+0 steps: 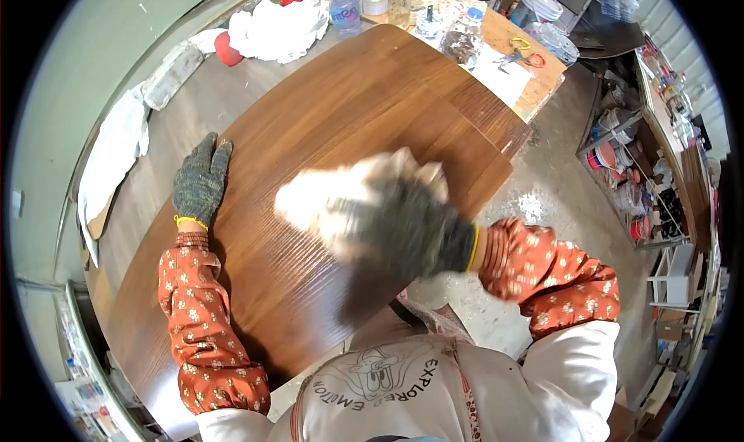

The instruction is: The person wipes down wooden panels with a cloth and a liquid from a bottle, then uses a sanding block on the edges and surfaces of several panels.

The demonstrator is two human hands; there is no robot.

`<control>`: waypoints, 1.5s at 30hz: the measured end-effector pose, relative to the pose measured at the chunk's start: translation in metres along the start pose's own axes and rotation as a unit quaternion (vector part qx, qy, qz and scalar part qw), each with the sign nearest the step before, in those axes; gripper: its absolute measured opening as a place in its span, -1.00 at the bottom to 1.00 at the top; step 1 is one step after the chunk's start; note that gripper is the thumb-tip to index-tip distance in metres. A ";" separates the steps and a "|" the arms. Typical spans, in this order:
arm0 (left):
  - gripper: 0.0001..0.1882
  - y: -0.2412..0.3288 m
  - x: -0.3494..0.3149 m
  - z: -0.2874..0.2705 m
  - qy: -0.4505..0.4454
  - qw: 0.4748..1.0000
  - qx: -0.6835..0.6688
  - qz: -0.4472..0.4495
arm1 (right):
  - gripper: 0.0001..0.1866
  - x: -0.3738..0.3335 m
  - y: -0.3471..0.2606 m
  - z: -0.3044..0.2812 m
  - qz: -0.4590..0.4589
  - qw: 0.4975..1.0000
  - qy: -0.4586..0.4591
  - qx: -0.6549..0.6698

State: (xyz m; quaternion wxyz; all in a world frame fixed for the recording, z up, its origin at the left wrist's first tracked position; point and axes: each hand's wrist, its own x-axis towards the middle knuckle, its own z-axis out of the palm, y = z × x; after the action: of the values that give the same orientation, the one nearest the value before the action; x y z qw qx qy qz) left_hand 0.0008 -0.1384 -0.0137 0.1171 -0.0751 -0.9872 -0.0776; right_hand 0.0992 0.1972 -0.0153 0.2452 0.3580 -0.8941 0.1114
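A dark brown wood-grain panel (333,93) lies in front of me on a workbench. My left hand (201,182), in a dark knitted glove with a yellow cuff edge, rests at the panel's left edge with its fingers stretched out. Over the middle of the panel, my right hand (399,225) wears a matching glove and is blurred by motion. Bunched under and around its fingers is a whitish cloth (298,203). The glove hides part of the cloth, and single fingers do not show clearly.
White rags (279,29), a red round object (228,49) and a wrapped block (172,75) lie along the bench's far left. Bottles (345,12), a jar (463,39) and scissors (518,54) stand or lie beyond the panel. Shelves with paint buckets (601,157) line the right.
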 end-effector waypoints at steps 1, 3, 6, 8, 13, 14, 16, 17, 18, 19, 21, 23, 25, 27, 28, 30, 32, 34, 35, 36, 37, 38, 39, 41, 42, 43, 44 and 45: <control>-0.46 0.007 0.003 0.007 0.005 1.000 -0.020 0.000 | -0.53 -0.002 0.022 -0.012 0.016 0.999 0.001 -0.031; -0.45 0.007 0.003 0.008 0.007 1.000 -0.014 0.012 | -0.49 -0.010 0.060 -0.013 0.075 0.995 0.003 -0.062; -0.44 0.001 0.004 0.004 0.016 0.999 -0.006 0.028 | -0.47 -0.025 0.062 0.006 0.100 0.974 -0.001 -0.205; -0.43 -0.021 0.007 0.006 0.026 0.999 0.001 0.039 | -0.54 -0.014 0.012 0.013 0.163 0.967 -0.115 -0.157; -0.41 0.000 0.006 0.010 0.001 1.000 0.008 0.028 | -0.73 -0.016 -0.093 -0.012 0.312 0.777 0.120 0.533; -0.40 0.002 0.006 0.011 -0.004 1.000 0.006 0.020 | -0.71 -0.026 -0.072 -0.025 0.233 0.923 0.090 0.292; -0.39 -0.003 0.007 0.008 0.001 1.000 0.015 0.023 | -0.65 -0.044 -0.018 -0.041 0.104 0.969 0.089 -0.206; -0.39 -0.004 0.010 0.012 0.006 0.999 0.010 0.031 | -0.64 -0.061 0.013 -0.036 0.199 0.953 0.101 -0.206; -0.39 -0.005 0.012 0.015 0.008 0.999 0.007 0.036 | -0.64 -0.071 0.035 -0.029 0.291 0.929 0.111 -0.200; -0.38 -0.009 0.012 0.017 0.013 0.999 0.000 0.043 | -0.64 -0.064 0.039 -0.028 0.378 0.906 0.028 -0.188; -0.38 -0.005 0.010 0.015 0.004 0.999 0.001 0.035 | -0.67 -0.055 0.016 -0.019 0.395 0.867 0.095 -0.290; -0.38 -0.004 0.008 0.007 0.001 1.000 0.001 0.023 | -0.66 -0.055 -0.015 -0.007 0.342 0.878 0.070 -0.327; -0.39 -0.003 0.007 0.005 -0.007 1.000 0.007 0.013 | -0.66 -0.061 -0.032 0.005 0.281 0.887 0.120 -0.347; -0.39 0.001 0.007 0.004 -0.003 1.000 0.003 0.015 | -0.68 -0.065 -0.044 -0.016 0.286 0.929 0.099 -0.215; -0.39 0.003 0.007 0.004 -0.002 1.000 0.008 0.019 | -0.59 -0.069 -0.030 -0.032 0.290 0.915 0.005 -0.281; -0.39 0.010 0.008 0.004 0.001 1.000 -0.002 0.027 | -0.59 -0.084 0.023 -0.035 0.294 0.917 0.070 -0.261; -0.39 0.002 0.006 0.006 -0.004 1.000 0.001 0.024 | -0.59 -0.079 0.035 -0.027 0.354 0.900 0.051 -0.251; -0.39 -0.004 0.007 0.012 -0.007 1.000 0.001 0.023 | -0.58 -0.082 0.032 -0.020 0.413 0.878 0.026 -0.243; -0.39 -0.010 0.005 0.012 -0.010 1.000 -0.002 0.014 | -0.57 -0.079 0.017 -0.020 0.364 0.899 0.016 -0.242; -0.39 -0.007 0.004 0.011 -0.011 1.000 -0.007 0.011 | -0.56 -0.079 0.000 -0.030 0.317 0.916 0.004 -0.247; -0.39 -0.004 0.002 0.006 -0.015 1.000 0.005 0.008 | -0.53 -0.075 -0.018 -0.043 0.387 0.886 -0.128 -0.222; -0.39 0.008 0.003 0.004 -0.021 1.000 0.006 0.016 | -0.53 -0.097 -0.014 -0.044 0.325 0.903 -0.093 -0.264; -0.39 0.014 0.003 0.001 -0.022 1.000 0.003 0.010 | -0.54 -0.108 -0.006 -0.046 0.275 0.920 -0.081 -0.268; -0.40 0.020 0.003 -0.002 -0.018 1.000 0.017 0.011 | -0.55 -0.109 0.008 -0.054 0.217 0.938 -0.069 -0.263; -0.40 0.016 0.004 0.000 -0.017 1.000 0.021 0.002 | -0.56 -0.096 0.015 -0.065 0.237 0.939 -0.136 -0.210; -0.41 0.013 0.003 0.004 -0.012 1.000 0.019 0.006 | -0.58 -0.086 0.027 -0.068 0.253 0.933 -0.202 -0.155; -0.42 0.013 0.005 0.008 -0.008 1.000 0.015 0.012 | -0.58 -0.080 0.044 -0.063 0.245 0.936 -0.203 -0.151; -0.42 0.010 0.004 0.009 -0.009 1.000 0.018 0.001 | -0.59 -0.070 0.059 -0.056 0.189 0.961 -0.157 -0.123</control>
State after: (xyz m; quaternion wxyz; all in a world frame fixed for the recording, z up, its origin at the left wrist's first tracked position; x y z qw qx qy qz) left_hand -0.0035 -0.1261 -0.0203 0.1093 -0.0744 -0.9895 -0.0588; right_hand 0.1215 0.3014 -0.0051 0.1180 0.1622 -0.9796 -0.0131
